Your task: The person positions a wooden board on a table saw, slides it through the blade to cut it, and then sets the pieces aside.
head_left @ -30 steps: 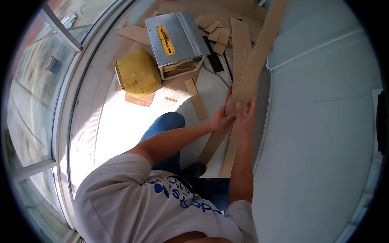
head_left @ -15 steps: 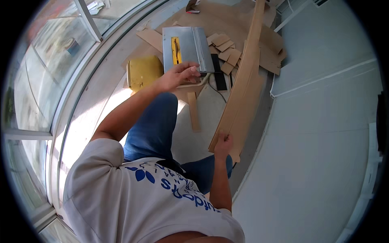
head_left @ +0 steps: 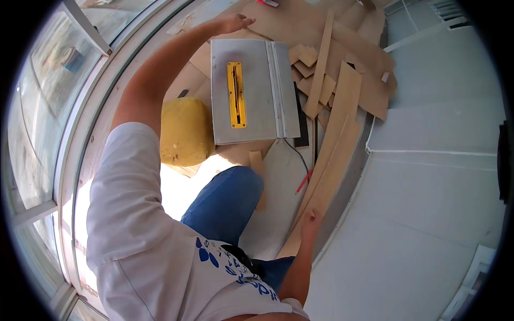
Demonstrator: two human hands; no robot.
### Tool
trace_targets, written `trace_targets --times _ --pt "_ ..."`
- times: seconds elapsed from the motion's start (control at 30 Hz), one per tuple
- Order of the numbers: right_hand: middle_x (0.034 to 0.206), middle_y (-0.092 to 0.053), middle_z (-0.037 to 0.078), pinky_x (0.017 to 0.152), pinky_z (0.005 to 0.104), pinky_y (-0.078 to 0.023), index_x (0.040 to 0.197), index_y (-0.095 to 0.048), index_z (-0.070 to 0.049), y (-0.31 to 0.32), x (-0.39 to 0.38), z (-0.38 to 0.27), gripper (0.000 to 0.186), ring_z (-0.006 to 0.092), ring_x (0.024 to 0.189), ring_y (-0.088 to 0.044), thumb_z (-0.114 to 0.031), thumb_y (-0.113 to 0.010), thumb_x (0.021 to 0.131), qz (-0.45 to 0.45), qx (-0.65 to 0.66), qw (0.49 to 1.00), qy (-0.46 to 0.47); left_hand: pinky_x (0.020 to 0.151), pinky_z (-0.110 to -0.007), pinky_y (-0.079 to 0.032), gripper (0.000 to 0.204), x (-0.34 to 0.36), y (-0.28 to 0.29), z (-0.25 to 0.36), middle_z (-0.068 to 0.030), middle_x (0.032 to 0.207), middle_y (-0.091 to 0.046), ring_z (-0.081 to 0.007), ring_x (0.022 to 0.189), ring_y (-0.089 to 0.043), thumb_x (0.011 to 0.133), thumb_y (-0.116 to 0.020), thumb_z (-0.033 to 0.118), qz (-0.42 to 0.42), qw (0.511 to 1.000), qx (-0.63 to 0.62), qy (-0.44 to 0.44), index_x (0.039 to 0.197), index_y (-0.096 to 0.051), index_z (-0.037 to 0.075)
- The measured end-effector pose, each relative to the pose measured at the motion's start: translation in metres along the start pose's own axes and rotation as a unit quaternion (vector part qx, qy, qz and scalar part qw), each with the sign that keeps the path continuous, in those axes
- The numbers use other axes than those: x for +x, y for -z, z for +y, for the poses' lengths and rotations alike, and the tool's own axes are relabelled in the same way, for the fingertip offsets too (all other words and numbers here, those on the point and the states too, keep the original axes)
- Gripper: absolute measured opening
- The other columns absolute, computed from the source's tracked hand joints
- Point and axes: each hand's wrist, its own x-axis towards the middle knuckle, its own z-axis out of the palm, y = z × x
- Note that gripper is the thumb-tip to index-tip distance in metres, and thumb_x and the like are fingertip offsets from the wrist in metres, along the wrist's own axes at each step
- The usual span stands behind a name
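Fingers (head_left: pixel 243 21) now past saw (head_left: pixel 251 91)

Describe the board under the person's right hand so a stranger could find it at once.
Start at the grey table saw with its yellow insert. To its right, long pale boards slant along the wall's foot. The one meant, the long board, has its near end under the right hand; the short offcuts lie loose behind the saw.

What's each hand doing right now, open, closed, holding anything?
Left hand: open, fingers spread, holding nothing, reaching past the table saw.
Right hand: closed on the near end of the long wooden board.
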Motion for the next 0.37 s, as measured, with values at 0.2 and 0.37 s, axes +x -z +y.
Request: trace_targets --times 0.2,0.37 --pt "0.117 -0.065 0.028 0.094 0.0461 -0.052 0.115 -0.067 0.008 0.165 -0.241 0.119 0.042 0.0402 0.110 -0.063 -0.030 -0.060 0.098 0.168 -0.206 0.911 -0.316 0.112 -0.043 -0.035 0.083 0.086 -0.121 0.055 -0.0193 0.138 -0.061 -0.0358 0.129 -0.056 0.092 -0.048 0.074 -0.117 0.980 0.160 -0.002 0.134 -0.063 0.004" --pt "0.107 -0.070 0.028 0.093 0.0511 -0.051 0.113 -0.067 0.009 0.223 -0.384 0.106 0.044 0.0426 0.103 -0.066 -0.032 -0.059 0.098 0.149 -0.252 0.853 -0.432 0.111 -0.039 -0.034 0.077 0.097 -0.128 0.072 -0.0184 0.135 -0.063 -0.0311 0.128 -0.058 0.087 -0.051 0.079 -0.208 0.967 0.129 0.067 0.117 -0.076 0.013"
